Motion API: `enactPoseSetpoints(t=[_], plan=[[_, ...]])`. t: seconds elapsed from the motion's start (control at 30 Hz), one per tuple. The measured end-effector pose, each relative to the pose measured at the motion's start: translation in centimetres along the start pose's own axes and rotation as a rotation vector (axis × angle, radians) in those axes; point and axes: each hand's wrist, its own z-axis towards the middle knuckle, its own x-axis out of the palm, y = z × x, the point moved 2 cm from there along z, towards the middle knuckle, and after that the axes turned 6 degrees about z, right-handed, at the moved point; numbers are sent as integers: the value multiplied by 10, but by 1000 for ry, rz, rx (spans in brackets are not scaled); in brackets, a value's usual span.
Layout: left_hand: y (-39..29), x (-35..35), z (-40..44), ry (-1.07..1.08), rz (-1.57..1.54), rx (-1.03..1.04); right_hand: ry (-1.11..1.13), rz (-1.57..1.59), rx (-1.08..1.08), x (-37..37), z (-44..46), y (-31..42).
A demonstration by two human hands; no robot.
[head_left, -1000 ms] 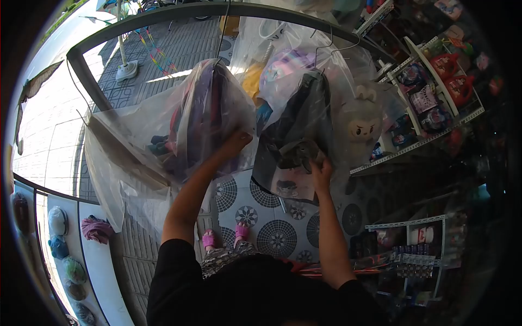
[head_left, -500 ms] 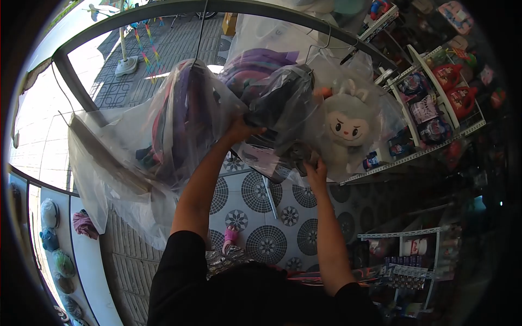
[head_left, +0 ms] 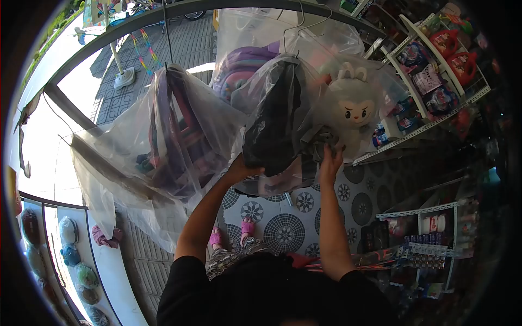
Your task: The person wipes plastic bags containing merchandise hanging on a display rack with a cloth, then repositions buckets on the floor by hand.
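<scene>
A dark bag (head_left: 274,119) hangs from a metal hook inside a clear plastic cover. My left hand (head_left: 244,169) is closed on its lower left edge, the thumb lying along the bottom. On the other side, my right hand (head_left: 330,160) grips a bunched dark part of the bag (head_left: 318,137), with some fingers hidden behind it. Just right of the bag is a pale plush-like figure (head_left: 354,108) with a drawn face and ears, also behind clear plastic. To the left hangs a purple and pink bag (head_left: 176,122) in a similar cover.
A dark metal rail (head_left: 130,32) carries the hooks. Behind hangs another purple bag (head_left: 242,68). White shelves (head_left: 429,127) with packaged goods stand at right, a lower rack (head_left: 418,212) beneath. Caps (head_left: 69,231) line a white board at left. Below is patterned tile floor (head_left: 284,233).
The dark bag now hangs longer and straighter on its hook. My left hand has gone lower to its bottom edge; my right hand has moved slightly right and up. The view has shifted.
</scene>
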Motion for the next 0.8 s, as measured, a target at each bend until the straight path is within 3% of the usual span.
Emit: enactPoseSetpoints(t=[0.07,0.1,0.2,0.3,0.33,0.4,0.5,0.6,0.63,0.67,0.7,0.73,0.8], plan=[[12,12,-15,-24,-60,-224,7,-326,-123,11,-49,-23],[18,20,-23,-33,-89,-339,115,-410,-207,24,-79,-36],[28,33,-47,-284,-304,-134,478,-800,-534,51,-166,-51],[25,18,-58,-309,-50,-392,412,-630,-276,47,-168,-64],[17,15,-63,-288,-62,-370,313,-541,-226,56,-156,-43],[8,16,-71,-261,-95,-325,227,-410,-267,77,-127,-2],[23,15,-86,-79,180,-312,195,-475,-477,85,-115,1],[40,11,-99,-190,83,-363,143,-581,-406,65,-172,-71],[47,11,-100,-213,0,-353,160,-587,-227,56,-205,-108],[31,15,-99,-259,-82,-470,179,-589,-49,42,-242,-151],[36,15,-98,-255,-115,-508,375,-776,198,25,-285,-207],[45,10,-99,-253,-147,-548,326,-579,260,12,-320,-231],[70,-2,-97,-184,-209,-525,249,-566,333,6,-330,-219]])
